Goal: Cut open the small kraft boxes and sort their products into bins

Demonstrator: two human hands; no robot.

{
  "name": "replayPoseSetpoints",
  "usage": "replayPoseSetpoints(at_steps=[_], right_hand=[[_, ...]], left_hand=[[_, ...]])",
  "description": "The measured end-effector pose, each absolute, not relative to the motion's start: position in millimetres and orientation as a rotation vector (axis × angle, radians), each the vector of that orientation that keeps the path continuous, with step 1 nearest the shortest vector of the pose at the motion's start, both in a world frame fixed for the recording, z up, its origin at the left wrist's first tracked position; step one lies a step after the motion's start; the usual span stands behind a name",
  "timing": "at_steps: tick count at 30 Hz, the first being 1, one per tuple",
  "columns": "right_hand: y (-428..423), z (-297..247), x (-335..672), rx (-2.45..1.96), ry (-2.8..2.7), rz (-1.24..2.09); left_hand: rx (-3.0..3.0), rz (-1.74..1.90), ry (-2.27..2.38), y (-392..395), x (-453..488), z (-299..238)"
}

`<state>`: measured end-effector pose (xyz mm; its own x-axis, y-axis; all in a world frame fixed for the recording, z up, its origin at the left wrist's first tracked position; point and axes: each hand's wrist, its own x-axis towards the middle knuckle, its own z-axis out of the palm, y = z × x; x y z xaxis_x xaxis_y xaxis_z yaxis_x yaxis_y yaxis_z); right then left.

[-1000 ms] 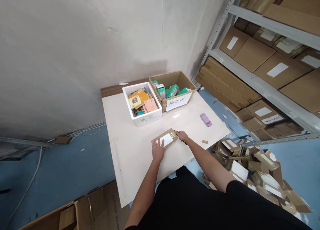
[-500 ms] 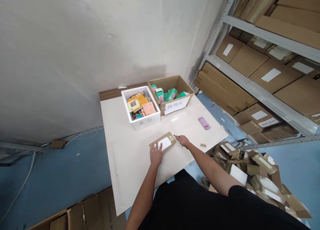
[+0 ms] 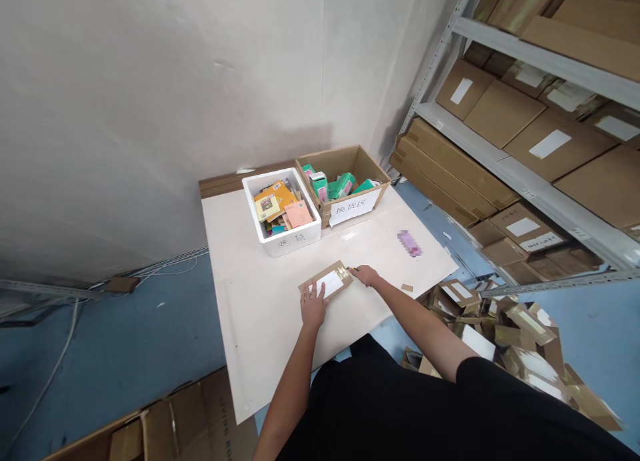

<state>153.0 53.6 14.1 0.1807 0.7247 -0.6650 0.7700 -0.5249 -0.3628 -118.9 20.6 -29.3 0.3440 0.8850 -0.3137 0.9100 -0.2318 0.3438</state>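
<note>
Parcel (image 3: 326,282): flat brown cardboard with a white label facing up; it is lying slantwise on the bench (image 3: 270,334), near the front edge and just ahead of the person.
Left hand (image 3: 313,305): released and spread flat, its fingers are resting on the parcel's near-left corner. It is probably pinning the parcel so it is not sliding on the smooth top.
Right hand (image 3: 367,274): is sitting just beside the parcel's right end with its fingers curled. A thin dark tip (image 3: 351,269) is showing at its front, pointing at that end. Cannot tell whether it is gripping anything.
Foam box (image 3: 293,242): is standing at the back of the bench, holding mixed coloured packets.
Cardboard box (image 3: 381,183): is touching the foam box on its right, holding green cartons, with a paper sign on its front.
Pink item (image 3: 410,242): is lying alone, well apart from both hands; blurred.
Floor heap (image 3: 515,327): similar parcels are piling up to the right of the bench, within the right arm's reach.
</note>
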Motion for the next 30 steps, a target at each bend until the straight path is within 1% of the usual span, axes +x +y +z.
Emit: replayPoseSetpoints(at_steps=[5, 10, 13, 16, 19, 21, 24, 28, 30], right_hand=[[30.5, 15.2, 169.9, 2.307, 1.512, -1.288], [9.7, 0.9, 146.5, 2.682, 1.350, -1.434], [3.1, -16.4, 113.1, 2.775, 1.246, -1.495], [11.6, -28.0, 91.1, 2.854, 1.188, -1.359], [37.7, -26.8, 92.9, 2.908, 1.143, -1.240], [58.7, -19.8, 104.6, 2.928, 1.087, -1.239], [79.5, -6.0, 130.4, 2.941, 1.119, -1.193], [62.4, 2.1, 168.5, 2.954, 1.251, -1.054], [35.6, -2.7, 182.5, 2.901, 1.297, -0.993]], left_hand=[[2.187, -0.107, 1.578, 20.5, -117.6, -25.1], [2.198, -0.135, 1.579, 36.7, -121.1, -10.8], [2.117, -0.117, 1.696, 50.0, -127.7, -3.1], [2.054, -0.168, 1.735, 56.0, -133.9, 0.1], [1.990, -0.248, 1.691, 51.7, -135.4, -0.3], [1.938, -0.267, 1.532, 44.7, -132.4, -1.0], [1.943, -0.178, 1.336, 33.5, -120.2, -0.3], [2.115, -0.044, 1.422, 33.4, -89.0, 3.5], [2.247, -0.073, 1.309, 41.4, -70.1, 3.3]])
